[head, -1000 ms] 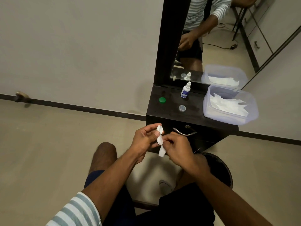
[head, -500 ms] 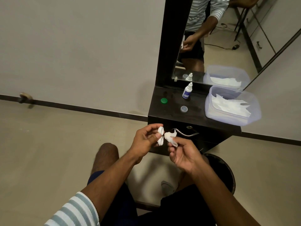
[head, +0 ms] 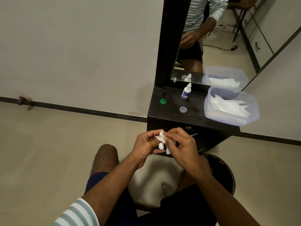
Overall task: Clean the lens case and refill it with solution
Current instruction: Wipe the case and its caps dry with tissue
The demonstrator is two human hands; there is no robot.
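- On the dark cabinet (head: 171,115): one green cap (head: 163,101), one clear cap (head: 183,109), one solution bottle (head: 186,91), one tub of tissues (head: 231,106).
- Left hand (head: 145,145) grips one white lens case (head: 161,146) above the lap.
- Right hand (head: 180,144), fingers curled, presses one tissue (head: 160,137) against it.

A mirror (head: 211,38) stands behind the dark cabinet (head: 171,116); a doorstop (head: 24,99) meets the wall.

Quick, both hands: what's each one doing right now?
Left hand: curled round the lens case, holding it.
Right hand: pinching a tissue against the case.
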